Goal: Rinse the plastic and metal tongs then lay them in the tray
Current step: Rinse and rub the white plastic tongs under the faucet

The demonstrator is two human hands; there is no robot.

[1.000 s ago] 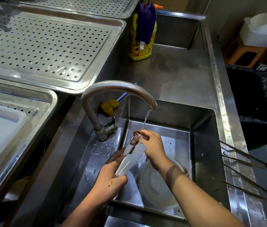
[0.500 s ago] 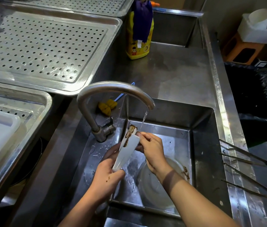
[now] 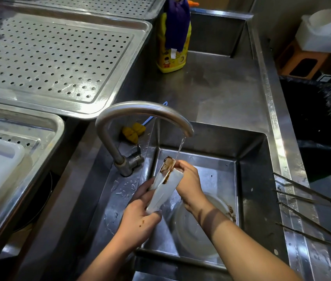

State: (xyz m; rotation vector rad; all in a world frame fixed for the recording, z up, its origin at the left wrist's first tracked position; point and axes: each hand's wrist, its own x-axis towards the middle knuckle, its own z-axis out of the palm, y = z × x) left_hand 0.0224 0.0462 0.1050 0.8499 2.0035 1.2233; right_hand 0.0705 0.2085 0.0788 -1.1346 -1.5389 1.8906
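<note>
Left hand (image 3: 140, 218) is curled round the joined end of the white plastic tongs (image 3: 165, 191), thumb across the front. Right hand (image 3: 189, 181) pinches one arm near the tips. Tongs sit just below the tap (image 3: 140, 110) spout, over the sink (image 3: 252, 179). Long axis is diagonal: joined end low and nearest the camera, brown-smeared tips up toward the spout. Water (image 3: 181, 146) lands at the tips. Metal tongs (image 3: 323, 199), two pairs, lie well right of the tap on the sink rim, joined ends away from it. Perforated tray (image 3: 59, 57) sits left of the tap. Left fingers are mostly hidden behind the tongs. Clear bowl (image 3: 193, 236) is half covered by the right forearm.
</note>
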